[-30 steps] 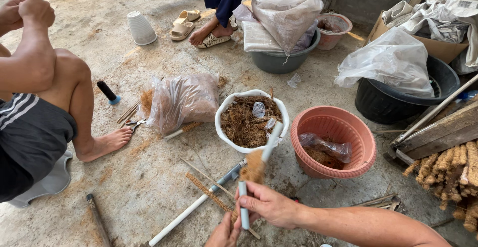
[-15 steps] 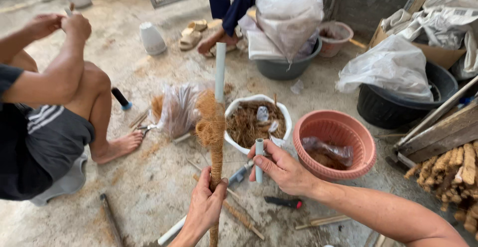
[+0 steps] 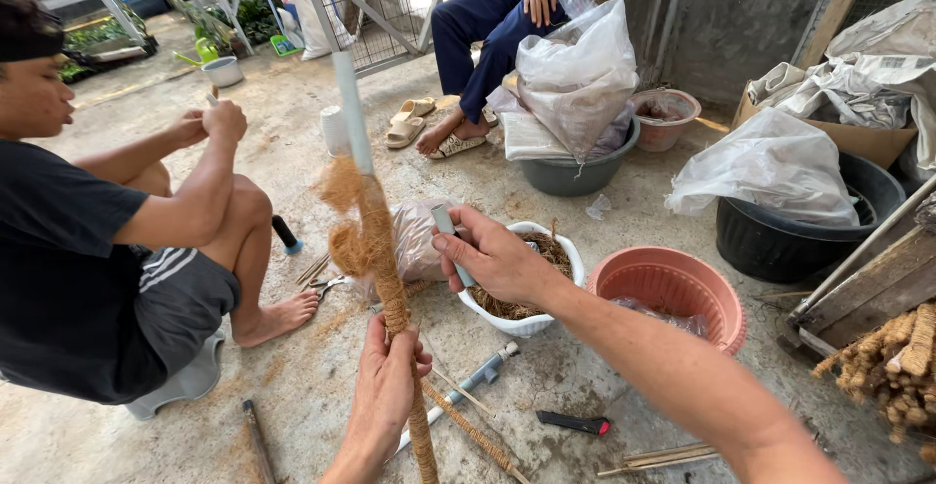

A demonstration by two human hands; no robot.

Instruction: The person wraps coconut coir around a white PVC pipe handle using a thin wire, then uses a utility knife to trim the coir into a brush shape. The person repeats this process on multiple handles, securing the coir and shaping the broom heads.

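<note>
Left hand (image 3: 388,387) at 6 o'clock, fingers wrapped tight around a pole (image 3: 382,260) bound in brown coir, held near upright. Bare grey pipe end (image 3: 350,114) sticking out at the top, toward 12 o'clock; loose fibre tufts (image 3: 343,213) hanging off the wrapped part at about 9 o'clock from the shaft.

Right hand (image 3: 492,255) just past centre, toward 3 o'clock of the pole, closed around a short grey tube (image 3: 448,235), thumb and fingers pinching it; forearm running off toward 5 o'clock.

Directly behind that hand, a white bowl (image 3: 531,323) of brown fibre. At 3 o'clock of the bowl, almost touching, a pink basket (image 3: 673,284) with a clear bag inside. At 9 o'clock of the bowl, a plastic bag (image 3: 414,240) of fibre, partly hidden by the pole.

On the concrete floor near 6 o'clock: a grey pipe (image 3: 468,387) lying flat, a coir-wrapped stick (image 3: 478,435) across it, a black cutter (image 3: 573,425) with a red tip, thin sticks (image 3: 658,457).

At 9 o'clock, a seated person in a black shirt (image 3: 68,240), both hands raised together. At 12 o'clock, another seated person in blue trousers (image 3: 478,26) behind a grey tub (image 3: 575,174) with a full white bag (image 3: 575,70). At 3 o'clock, a black tub (image 3: 809,245) under a white bag.
</note>
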